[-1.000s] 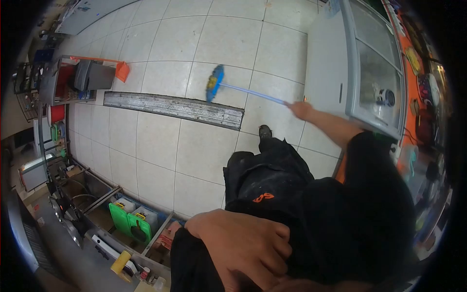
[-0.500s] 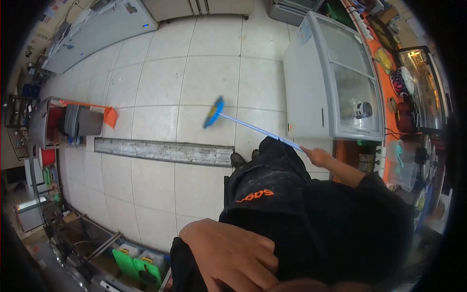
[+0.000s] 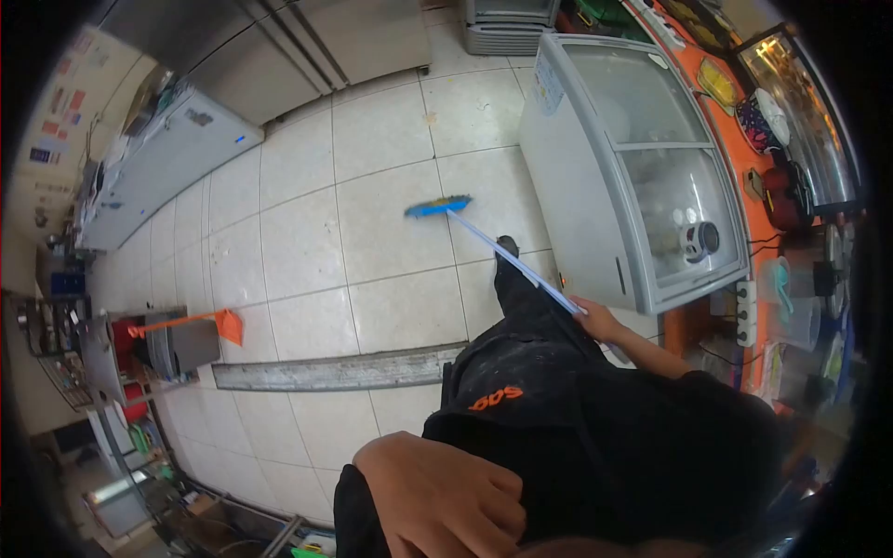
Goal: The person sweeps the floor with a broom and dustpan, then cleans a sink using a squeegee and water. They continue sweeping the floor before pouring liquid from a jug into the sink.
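My right hand point(image 3: 597, 321) is wrapped round the pale blue handle of a broom point(image 3: 512, 259). The handle runs forward from my right side to a blue broom head point(image 3: 437, 206) with yellowish bristles, on the white tiled floor. My left hand point(image 3: 442, 498) is close to the camera, against my black clothing, its fingers curled downward. The undersides of those fingers are hidden, so I cannot make out whether they hold anything. A dark apron point(image 3: 521, 363) with orange lettering covers my front, and one dark shoe point(image 3: 507, 245) shows ahead of it.
A glass-topped chest freezer point(image 3: 595, 214) stands on the right beside an orange counter point(image 3: 735, 177). A metal drain strip point(image 3: 326, 373) crosses the floor. An orange dustpan point(image 3: 229, 327) is by a metal cabinet on the left. A white freezer point(image 3: 177, 167) lies farther back.
The broom head has swung from nearly upright in view to lying sideways, farther right. My view has turned and moved forward, and a foot has stepped ahead. The left hand keeps its curled pose.
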`<state>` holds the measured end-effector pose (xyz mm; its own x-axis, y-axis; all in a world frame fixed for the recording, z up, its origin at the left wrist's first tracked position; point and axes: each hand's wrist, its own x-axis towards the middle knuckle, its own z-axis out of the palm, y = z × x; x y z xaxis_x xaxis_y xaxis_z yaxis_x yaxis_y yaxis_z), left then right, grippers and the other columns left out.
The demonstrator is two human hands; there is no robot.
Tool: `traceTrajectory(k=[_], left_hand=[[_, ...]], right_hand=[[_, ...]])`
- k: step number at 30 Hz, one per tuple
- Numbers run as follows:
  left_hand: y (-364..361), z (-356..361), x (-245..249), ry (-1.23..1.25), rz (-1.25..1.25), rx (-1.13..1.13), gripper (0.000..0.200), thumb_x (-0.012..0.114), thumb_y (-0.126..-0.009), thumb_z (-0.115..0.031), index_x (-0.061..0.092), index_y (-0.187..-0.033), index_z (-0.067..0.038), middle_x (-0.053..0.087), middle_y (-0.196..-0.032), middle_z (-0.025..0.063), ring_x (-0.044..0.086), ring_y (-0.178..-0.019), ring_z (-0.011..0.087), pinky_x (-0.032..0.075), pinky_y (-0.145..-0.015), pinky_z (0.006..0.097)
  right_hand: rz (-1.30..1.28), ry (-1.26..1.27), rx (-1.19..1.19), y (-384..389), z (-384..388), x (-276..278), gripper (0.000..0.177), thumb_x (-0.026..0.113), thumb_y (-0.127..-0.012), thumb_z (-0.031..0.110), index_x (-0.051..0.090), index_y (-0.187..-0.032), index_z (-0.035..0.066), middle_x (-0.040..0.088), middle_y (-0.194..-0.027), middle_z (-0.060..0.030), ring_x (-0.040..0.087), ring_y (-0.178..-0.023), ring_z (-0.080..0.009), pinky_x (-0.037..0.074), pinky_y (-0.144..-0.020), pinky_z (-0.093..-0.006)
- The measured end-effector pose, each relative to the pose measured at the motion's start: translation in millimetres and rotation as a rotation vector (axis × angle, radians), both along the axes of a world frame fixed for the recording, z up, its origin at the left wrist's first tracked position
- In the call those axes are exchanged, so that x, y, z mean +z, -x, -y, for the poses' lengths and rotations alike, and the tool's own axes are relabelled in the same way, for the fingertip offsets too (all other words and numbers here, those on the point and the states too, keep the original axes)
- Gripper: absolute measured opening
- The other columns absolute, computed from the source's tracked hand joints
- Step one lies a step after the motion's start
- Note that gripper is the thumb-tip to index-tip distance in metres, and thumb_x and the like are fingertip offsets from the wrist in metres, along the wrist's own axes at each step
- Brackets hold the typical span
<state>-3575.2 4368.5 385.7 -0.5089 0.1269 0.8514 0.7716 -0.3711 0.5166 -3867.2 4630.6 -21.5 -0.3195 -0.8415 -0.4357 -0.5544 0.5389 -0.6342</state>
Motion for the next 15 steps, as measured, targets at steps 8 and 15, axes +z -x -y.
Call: traceTrajectory(k=[8, 15], left_hand=[[244.7, 173.0, -27.5, 0.080, 0.224, -0.089, 0.047, 0.074, -0.079, -0.052, 0.066, -0.091, -0.008, 0.062, -0.102, 0.0109, 0.063, -0.085, 0.0254, 0.047, -0.072, 0.0412], [378.2, 371.1, -165.7, 0.387, 0.932, 0.903, 0.071, 0.092, -0.056, -0.016, 0.059, -0.117, -0.004, 0.059, -0.125, 0.0138, 0.056, -0.120, 0.0287, 0.038, -0.108, 0.0438]], right_hand=[[0.641, 0.101, -0.066, 164.2, 317.3, 90.7, 0.032, 0.052, -0.100, 0.027, 0.064, -0.121, 0.008, 0.057, -0.079, -0.0015, 0.056, -0.063, -0.0099, 0.048, -0.056, -0.0304], [0.930, 0.393, 0.024, 267.4, 566.2, 133.7, 0.031, 0.059, -0.095, 0.032, 0.061, -0.112, 0.007, 0.063, -0.085, -0.0070, 0.063, -0.076, -0.0165, 0.051, -0.065, -0.0311]])
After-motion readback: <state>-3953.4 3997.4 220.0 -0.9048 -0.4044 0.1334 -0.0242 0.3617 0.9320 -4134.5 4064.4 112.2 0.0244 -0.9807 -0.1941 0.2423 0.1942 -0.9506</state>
